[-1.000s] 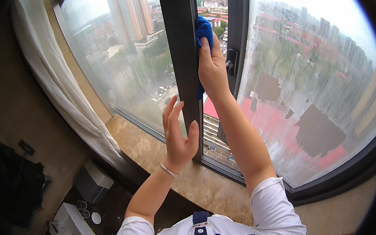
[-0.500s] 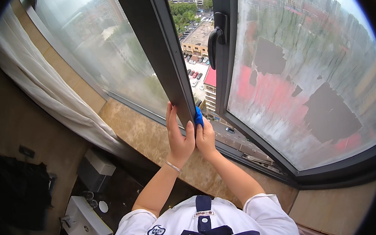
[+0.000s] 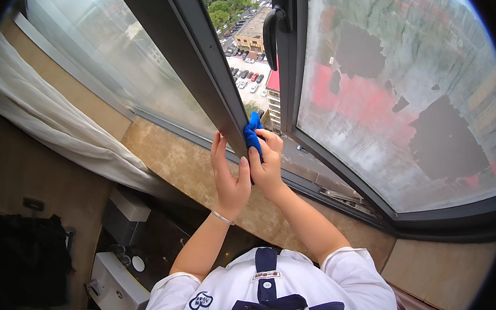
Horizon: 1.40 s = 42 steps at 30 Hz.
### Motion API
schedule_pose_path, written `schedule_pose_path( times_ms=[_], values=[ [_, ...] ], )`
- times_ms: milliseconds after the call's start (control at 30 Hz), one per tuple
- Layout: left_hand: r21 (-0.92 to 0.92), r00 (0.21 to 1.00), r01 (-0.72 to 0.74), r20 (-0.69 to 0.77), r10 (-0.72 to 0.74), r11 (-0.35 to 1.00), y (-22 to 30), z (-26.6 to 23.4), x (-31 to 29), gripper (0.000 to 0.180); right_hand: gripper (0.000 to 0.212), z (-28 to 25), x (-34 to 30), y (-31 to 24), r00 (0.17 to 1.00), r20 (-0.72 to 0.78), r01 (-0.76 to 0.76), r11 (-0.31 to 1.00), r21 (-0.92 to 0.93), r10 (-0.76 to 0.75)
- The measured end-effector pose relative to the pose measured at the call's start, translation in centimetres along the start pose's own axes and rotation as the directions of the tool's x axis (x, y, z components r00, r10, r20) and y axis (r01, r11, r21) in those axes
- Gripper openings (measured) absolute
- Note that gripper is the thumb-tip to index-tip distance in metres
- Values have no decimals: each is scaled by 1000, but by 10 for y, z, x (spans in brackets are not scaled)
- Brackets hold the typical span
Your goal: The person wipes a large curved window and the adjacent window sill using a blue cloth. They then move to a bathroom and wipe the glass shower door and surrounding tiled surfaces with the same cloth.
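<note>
A dark window post (image 3: 198,59) runs down between a fixed pane (image 3: 116,60) on the left and an opened window sash (image 3: 375,197) on the right. My right hand (image 3: 267,164) grips a bunched blue cloth (image 3: 252,134) and presses it to the right side of the post, low down. On the post's other side, my left hand (image 3: 228,177) rests with fingers stretched upward, thumb apart, holding nothing. A silver bracelet (image 3: 223,218) circles the left wrist. The lower part of the cloth is hidden by the right hand.
A black handle (image 3: 276,25) juts from the sash, whose wet glass carries grey patches. Beyond the gap lies a car park (image 3: 251,75) far below. A marbled sill (image 3: 172,167) runs beneath the window. A white curtain (image 3: 61,112) and a white basin (image 3: 118,293) are at left.
My right hand and the blue cloth have moved slightly up along the post, and more of the cloth shows. My left hand has shifted a little left and down. The view has tilted slightly.
</note>
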<state>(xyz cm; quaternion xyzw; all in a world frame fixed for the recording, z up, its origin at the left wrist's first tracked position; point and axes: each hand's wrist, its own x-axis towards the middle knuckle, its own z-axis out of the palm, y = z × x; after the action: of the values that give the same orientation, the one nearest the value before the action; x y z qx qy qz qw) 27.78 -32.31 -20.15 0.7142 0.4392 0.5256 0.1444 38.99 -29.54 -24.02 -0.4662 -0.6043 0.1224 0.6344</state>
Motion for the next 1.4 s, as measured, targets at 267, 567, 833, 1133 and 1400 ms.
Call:
schedule_pose_path(
  times_ms=[267,567,833,1133,1400],
  values=[
    [66,993,118,-3,-118,991,-9,2,-20,61,26,-17,-48,39,907,-91,-402,910,100,410],
    [33,982,189,3,-189,981,-21,-8,-49,61,30,23,-68,24,792,110,-607,758,239,600],
    [46,976,219,6,-219,975,-12,1,-51,60,22,4,-95,92,845,196,-463,864,-199,498],
    [58,962,267,-72,-263,962,-10,-17,-68,56,43,-2,-11,-16,995,73,-89,966,243,73],
    [55,942,326,-101,-320,944,-6,-18,-92,54,24,-44,-18,-9,884,384,-237,964,-122,266]
  ],
)
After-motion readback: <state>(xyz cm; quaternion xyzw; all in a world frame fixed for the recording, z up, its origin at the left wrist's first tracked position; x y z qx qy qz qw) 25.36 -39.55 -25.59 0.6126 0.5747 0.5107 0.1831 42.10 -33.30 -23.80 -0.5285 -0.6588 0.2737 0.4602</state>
